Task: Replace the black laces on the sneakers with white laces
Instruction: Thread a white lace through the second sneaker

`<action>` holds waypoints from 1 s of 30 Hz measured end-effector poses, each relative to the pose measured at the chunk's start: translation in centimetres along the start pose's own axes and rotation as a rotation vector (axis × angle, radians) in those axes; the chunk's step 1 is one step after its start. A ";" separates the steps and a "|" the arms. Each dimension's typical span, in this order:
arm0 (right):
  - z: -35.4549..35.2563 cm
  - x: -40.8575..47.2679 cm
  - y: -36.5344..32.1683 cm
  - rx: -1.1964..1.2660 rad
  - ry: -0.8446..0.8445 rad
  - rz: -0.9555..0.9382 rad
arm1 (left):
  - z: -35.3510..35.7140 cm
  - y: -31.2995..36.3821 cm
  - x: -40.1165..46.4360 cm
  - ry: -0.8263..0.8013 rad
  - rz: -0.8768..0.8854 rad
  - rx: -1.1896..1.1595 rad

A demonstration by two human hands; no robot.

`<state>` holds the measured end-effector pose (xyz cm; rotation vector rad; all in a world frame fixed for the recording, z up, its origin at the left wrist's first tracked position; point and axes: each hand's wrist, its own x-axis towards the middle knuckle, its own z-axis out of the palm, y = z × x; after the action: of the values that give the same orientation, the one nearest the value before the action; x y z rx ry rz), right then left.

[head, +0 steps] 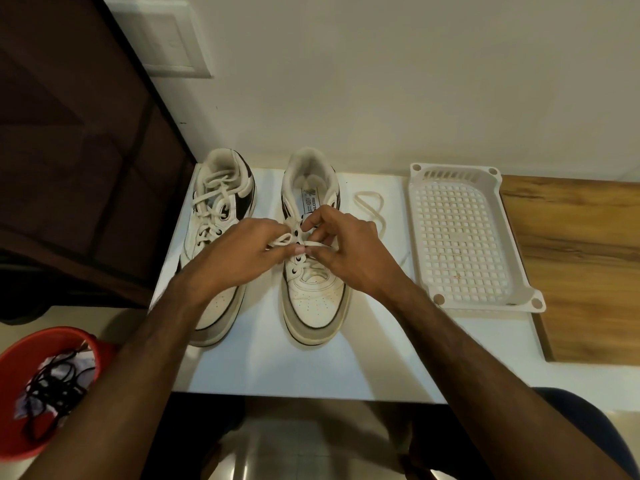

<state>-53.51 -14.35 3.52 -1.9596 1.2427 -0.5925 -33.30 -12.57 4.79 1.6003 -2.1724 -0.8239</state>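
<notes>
Now both hands work at the middle eyelets of the right-hand sneaker (313,292), left hand (239,258) and right hand (349,251) each pinching the white lace (313,244) in curled fingers, its held stretch running crosswise between them, toe toward the person.

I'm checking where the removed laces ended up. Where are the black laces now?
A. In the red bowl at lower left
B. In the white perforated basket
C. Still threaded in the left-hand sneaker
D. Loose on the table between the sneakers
A: the black laces lie tangled in the red bowl at lower left, while the white basket holds none and the left-hand sneaker already carries white lacing.
</notes>
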 end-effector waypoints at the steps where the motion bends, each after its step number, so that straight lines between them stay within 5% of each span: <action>1: 0.0 0.0 0.0 -0.009 -0.004 0.002 | -0.1 0.1 -0.1 -0.002 0.017 -0.175; 5: 0.0 0.0 0.2 -0.010 0.001 -0.005 | -1.6 0.1 -0.7 0.243 0.080 -1.065; 8: 0.1 0.1 0.2 -0.005 0.008 -0.016 | -2.2 -0.2 -0.6 0.310 0.108 -1.331; 13: 0.1 0.0 0.2 -0.027 -0.004 -0.043 | -2.0 0.3 -0.5 0.305 0.061 -1.252; 18: -0.3 -0.3 0.0 -0.071 -0.020 -0.164 | -0.6 -0.7 -0.7 0.047 -0.106 -0.221; 22: -1.4 -0.3 0.0 -0.026 -0.035 -0.209 | 0.4 0.3 -0.5 0.006 -0.047 -0.022; 25: -1.8 -0.3 0.1 -0.011 -0.037 -0.206 | 0.1 -0.2 -0.2 0.001 0.003 -0.043; 30: -1.3 -0.2 0.8 -0.042 -0.036 -0.150 | 0.2 -0.3 -0.4 0.087 0.015 -0.484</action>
<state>-54.94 -14.85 3.72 -2.1025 1.1004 -0.6079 -33.05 -12.20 4.44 1.3420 -1.7465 -1.1447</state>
